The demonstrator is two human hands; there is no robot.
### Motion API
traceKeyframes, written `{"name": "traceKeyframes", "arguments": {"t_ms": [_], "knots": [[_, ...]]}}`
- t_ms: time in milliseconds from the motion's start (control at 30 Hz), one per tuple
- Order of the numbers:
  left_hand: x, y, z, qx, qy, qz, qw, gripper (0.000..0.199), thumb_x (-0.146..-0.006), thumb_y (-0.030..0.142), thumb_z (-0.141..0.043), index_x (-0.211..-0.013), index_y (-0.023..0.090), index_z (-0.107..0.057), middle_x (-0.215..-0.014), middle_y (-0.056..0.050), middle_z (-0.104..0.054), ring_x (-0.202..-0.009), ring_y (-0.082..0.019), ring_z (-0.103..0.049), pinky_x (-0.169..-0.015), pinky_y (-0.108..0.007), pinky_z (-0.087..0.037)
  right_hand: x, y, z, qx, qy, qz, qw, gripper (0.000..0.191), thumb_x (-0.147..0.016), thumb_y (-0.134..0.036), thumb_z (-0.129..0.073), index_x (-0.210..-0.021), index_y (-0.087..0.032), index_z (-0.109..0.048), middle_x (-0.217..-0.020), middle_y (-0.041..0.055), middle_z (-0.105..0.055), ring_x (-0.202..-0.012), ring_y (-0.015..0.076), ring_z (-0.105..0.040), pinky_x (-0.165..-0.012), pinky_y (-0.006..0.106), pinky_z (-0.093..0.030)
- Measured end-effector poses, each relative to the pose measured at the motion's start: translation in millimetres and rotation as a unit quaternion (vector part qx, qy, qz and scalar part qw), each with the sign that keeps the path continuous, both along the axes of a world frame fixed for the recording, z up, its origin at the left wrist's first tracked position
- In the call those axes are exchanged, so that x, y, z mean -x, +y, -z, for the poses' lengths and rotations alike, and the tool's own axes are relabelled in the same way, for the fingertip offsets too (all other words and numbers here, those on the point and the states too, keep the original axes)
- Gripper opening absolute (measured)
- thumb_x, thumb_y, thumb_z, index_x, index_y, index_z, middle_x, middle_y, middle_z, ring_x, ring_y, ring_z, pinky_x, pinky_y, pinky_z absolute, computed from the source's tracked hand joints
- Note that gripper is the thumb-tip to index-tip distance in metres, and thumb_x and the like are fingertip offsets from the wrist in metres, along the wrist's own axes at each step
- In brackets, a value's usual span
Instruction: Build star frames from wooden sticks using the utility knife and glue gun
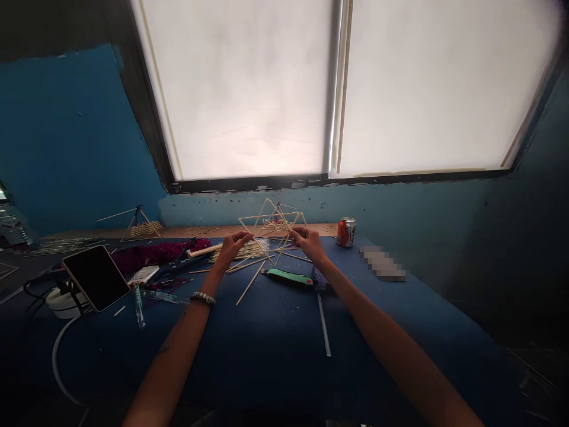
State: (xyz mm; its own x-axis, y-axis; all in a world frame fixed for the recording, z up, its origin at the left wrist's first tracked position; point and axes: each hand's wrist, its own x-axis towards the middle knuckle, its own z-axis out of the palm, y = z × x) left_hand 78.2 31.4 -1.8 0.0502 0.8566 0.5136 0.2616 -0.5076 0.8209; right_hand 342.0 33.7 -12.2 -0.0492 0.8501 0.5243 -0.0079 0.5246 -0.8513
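stick frame: thin wooden sticks joined in open triangles, held up over back half of worktop, approx. mid-width, in front of frosted window.
L hand: closed, fingers pinching frame's lower left sticks; beaded bracelet on wrist.
R hand: closed as well, gripping frame's right side.
under hands: loose sticks scattered on blue worktop; green utility knife just in front of R hand; clear plastic strip nearer front edge.
L side of worktop: black tablet leaning near L edge, maroon fabric behind it, white cable curving down past front L corner.
back edge: wooden ledge w/ small stick pyramid at L end.
back R corner: orange-and-white soda can, upright; writing too small to read.
R of can: pixelated patch, contents hidden.
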Motion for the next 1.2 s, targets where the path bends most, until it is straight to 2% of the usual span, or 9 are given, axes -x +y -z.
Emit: {"name": "traceKeyframes", "arguments": {"t_ms": [200, 767, 1033, 1200], "knots": [[0.8, 6.1, 3.1, 0.001, -0.01, 0.004, 1.0, 0.048, -0.069, 0.066, -0.075, -0.083, 0.02, -0.077, -0.088, -0.008, -0.075, -0.084, -0.022, -0.062, -0.075, -0.032, -0.045, 0.6, 1.5, 0.6, 0.0, 0.004, -0.001, 1.0, 0.036, -0.079, -0.05, -0.072, -0.093, -0.017, -0.07, -0.091, 0.0101, -0.077, -0.077, 0.0231, -0.073, -0.057, 0.031, -0.06], [-0.3, 2.4, 1.1, -0.004, 0.007, -0.005, 1.0, 0.048, -0.071, 0.065, -0.073, -0.085, 0.02, -0.077, -0.09, -0.008, -0.076, -0.084, -0.022, -0.062, -0.074, -0.032, -0.046, 0.7, -2.6, -3.0, 0.019, -0.006, 0.009, 1.0, 0.03, -0.08, -0.045, -0.072, -0.092, -0.017, -0.071, -0.092, 0.0098, -0.078, -0.081, 0.0231, -0.074, -0.06, 0.03, -0.059], [1.8, 3.2, 2.3, -0.003, 0.001, 0.007, 1.0, 0.043, -0.074, 0.062, -0.074, -0.084, 0.02, -0.077, -0.092, -0.009, -0.075, -0.09, -0.024, -0.064, -0.078, -0.033, -0.047, 0.7, -6.3, -5.0, 0.021, -0.01, 0.012, 1.0, 0.027, -0.081, -0.042, -0.071, -0.092, -0.017, -0.072, -0.092, 0.0092, -0.078, -0.083, 0.0231, -0.074, -0.062, 0.03, -0.059], [0.1, 1.6, 0.8, -0.007, 0.002, 0.003, 1.0, 0.044, -0.072, 0.062, -0.075, -0.083, 0.019, -0.077, -0.09, -0.008, -0.074, -0.087, -0.023, -0.062, -0.076, -0.032, -0.047, -0.2, -6.2, -4.5, 0.014, -0.011, 0.007, 1.0, 0.03, -0.08, -0.044, -0.07, -0.093, -0.017, -0.071, -0.092, 0.0094, -0.078, -0.077, 0.021, -0.072, -0.06, 0.029, -0.058]]}}
